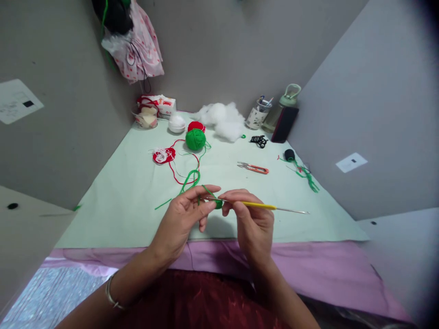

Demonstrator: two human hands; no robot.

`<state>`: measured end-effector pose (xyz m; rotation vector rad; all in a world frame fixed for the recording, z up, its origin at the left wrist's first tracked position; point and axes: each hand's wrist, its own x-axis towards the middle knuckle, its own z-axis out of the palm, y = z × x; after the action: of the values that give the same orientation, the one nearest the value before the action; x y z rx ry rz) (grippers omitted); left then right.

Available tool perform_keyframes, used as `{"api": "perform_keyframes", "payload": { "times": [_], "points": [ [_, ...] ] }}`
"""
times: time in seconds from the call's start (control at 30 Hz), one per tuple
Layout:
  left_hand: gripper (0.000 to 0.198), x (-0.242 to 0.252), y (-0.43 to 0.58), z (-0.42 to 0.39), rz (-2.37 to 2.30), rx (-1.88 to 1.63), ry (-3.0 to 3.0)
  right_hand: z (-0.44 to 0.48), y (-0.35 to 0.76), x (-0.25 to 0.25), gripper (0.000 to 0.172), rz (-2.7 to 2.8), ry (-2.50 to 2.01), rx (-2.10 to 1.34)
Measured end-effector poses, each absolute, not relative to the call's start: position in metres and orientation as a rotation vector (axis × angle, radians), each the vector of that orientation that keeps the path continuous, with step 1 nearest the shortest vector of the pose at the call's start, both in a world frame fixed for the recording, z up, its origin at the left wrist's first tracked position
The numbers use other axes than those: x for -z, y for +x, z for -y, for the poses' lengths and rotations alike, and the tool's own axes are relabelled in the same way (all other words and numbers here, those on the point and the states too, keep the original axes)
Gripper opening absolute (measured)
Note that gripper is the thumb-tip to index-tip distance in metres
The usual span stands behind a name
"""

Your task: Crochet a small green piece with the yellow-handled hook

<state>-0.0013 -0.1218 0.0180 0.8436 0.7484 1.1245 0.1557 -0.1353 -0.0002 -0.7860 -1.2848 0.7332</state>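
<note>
My left hand (187,210) pinches a small green crochet piece (218,204) between thumb and fingers, with green yarn (209,191) running over the index finger. In my right hand (252,219) is a crochet hook with a yellow grip (259,205), held like a pen. Its metal tip reaches left to the green piece; the other metal end sticks out to the right. The loose yarn trails over the table toward a green yarn ball (195,139). My fingers partly hide the stitches.
Orange-handled thread snips (257,169) lie beyond my right hand. Farther back are red-and-white yarn (163,156), white stuffing (222,119), a black hair clip (259,141), a phone (285,124), a bottle (274,116) and a pen cup (258,115). Grey panels (360,123) enclose the table.
</note>
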Motion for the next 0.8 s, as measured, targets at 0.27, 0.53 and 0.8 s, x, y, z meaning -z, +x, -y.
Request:
{"api": "perform_keyframes", "payload": {
  "times": [0.27,0.53,0.8],
  "points": [
    [0.026,-0.022,-0.003,0.124,-0.753,-1.088,0.843,0.132,0.156,-0.003,0.019,1.139,-0.729,-0.905],
    [0.022,-0.015,-0.005,0.124,-0.774,-1.135,0.883,0.146,0.164,-0.002,0.022,1.388,-0.832,-0.637],
    [0.033,-0.015,-0.003,0.128,-0.844,-1.21,0.979,0.149,0.162,0.001,0.025,1.774,-0.831,-0.07]
  ]
}}
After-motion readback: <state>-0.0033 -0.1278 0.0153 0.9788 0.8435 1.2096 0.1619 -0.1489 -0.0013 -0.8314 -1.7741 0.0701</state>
